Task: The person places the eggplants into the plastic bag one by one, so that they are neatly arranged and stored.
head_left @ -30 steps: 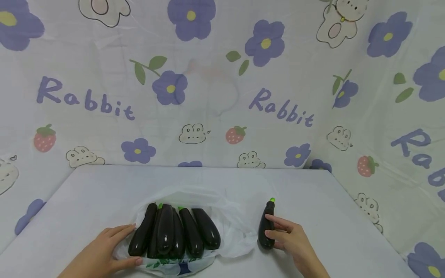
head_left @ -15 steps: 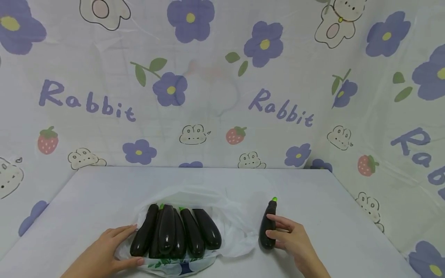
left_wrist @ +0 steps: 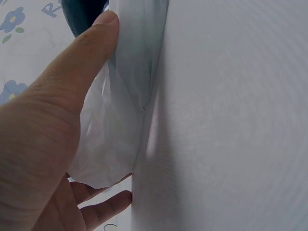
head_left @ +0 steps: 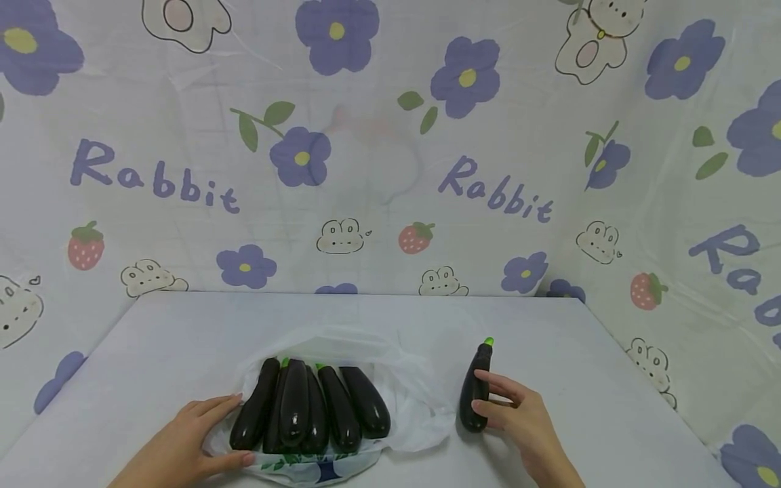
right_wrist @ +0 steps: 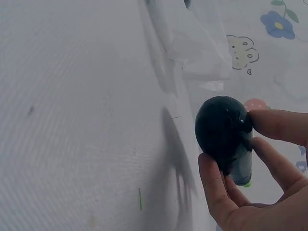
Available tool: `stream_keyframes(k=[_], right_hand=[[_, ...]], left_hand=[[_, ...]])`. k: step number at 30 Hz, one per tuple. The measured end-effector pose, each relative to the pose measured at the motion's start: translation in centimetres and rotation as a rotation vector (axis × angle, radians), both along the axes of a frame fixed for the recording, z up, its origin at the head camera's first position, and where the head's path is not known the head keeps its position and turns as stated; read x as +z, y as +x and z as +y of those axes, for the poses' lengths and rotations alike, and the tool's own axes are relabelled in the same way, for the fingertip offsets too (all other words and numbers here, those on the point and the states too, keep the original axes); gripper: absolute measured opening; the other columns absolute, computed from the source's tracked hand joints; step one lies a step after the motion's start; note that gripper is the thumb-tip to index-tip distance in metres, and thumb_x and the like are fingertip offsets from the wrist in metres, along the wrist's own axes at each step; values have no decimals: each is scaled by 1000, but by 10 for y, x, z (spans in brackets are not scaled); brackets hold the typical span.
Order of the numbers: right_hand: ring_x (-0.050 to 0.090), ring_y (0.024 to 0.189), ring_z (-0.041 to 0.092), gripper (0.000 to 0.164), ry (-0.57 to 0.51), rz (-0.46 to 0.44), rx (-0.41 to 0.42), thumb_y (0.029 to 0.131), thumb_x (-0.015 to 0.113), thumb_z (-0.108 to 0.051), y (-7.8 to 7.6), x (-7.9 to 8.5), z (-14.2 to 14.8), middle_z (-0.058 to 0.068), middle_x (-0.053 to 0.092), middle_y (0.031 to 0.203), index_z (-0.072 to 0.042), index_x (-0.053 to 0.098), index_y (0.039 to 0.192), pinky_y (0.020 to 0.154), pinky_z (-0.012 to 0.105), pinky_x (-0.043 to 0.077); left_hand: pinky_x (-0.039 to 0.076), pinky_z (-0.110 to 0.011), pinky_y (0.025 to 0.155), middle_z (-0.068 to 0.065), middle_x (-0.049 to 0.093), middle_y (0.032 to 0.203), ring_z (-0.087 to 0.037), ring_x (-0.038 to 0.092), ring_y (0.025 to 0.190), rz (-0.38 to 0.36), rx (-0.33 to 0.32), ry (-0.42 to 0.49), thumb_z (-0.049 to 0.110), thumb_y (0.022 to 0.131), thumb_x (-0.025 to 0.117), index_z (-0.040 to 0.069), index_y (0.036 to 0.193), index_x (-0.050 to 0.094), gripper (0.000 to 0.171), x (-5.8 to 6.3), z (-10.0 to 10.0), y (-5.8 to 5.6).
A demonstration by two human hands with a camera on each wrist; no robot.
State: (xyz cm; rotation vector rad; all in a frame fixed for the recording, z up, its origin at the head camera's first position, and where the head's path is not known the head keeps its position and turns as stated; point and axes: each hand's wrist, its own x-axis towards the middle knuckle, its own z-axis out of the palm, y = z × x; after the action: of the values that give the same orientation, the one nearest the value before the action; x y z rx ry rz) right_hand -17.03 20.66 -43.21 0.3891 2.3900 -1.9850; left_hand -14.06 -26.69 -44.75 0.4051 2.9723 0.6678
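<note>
In the head view several glossy black eggplants [head_left: 295, 403] lie side by side in an opened white plastic bag [head_left: 417, 423]. My left hand [head_left: 183, 437] holds the bag at its left end. Its thumb crosses the bag's front rim, as the left wrist view also shows, while the fingers stretch along the far side. To the right of the bag, my right hand [head_left: 518, 413] grips a separate eggplant [head_left: 474, 396] between thumb and fingers. That eggplant is tilted, green stem end up and away. In the right wrist view its round end [right_wrist: 219, 122] hangs above the tabletop, apart from its shadow.
A white table [head_left: 201, 325] lies under everything. Behind and beside it hangs a patterned cloth [head_left: 378, 183] with flowers, rabbits and strawberries. A small green scrap [right_wrist: 140, 198] rests on the tabletop in the right wrist view.
The right hand has raised its eggplant a little off the table and moved it slightly to the right. The left hand and the bag have hardly moved.
</note>
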Motion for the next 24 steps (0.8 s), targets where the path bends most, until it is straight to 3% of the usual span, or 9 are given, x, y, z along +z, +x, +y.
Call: stream_keyframes(k=[19,24], right_hand=[[61,108,26,56,-88,14,58,80,82,-11,9,16,-6,17,55,133,-15,64,133,83,38,54],[59,109,27,54,-156,2,145,82,79,-7,17,27,-14,15,55,134,-16,64,133,86,39,52]], left_hand=[[46,-62,90,-16,54,135,-40,48,121,7,14,3,75,70,68,7,140,54,98,1,1,2],[46,-63,89,-18,53,135,-42,48,121,17,-5,-8,72,73,69,7,140,53,96,0,0,1]])
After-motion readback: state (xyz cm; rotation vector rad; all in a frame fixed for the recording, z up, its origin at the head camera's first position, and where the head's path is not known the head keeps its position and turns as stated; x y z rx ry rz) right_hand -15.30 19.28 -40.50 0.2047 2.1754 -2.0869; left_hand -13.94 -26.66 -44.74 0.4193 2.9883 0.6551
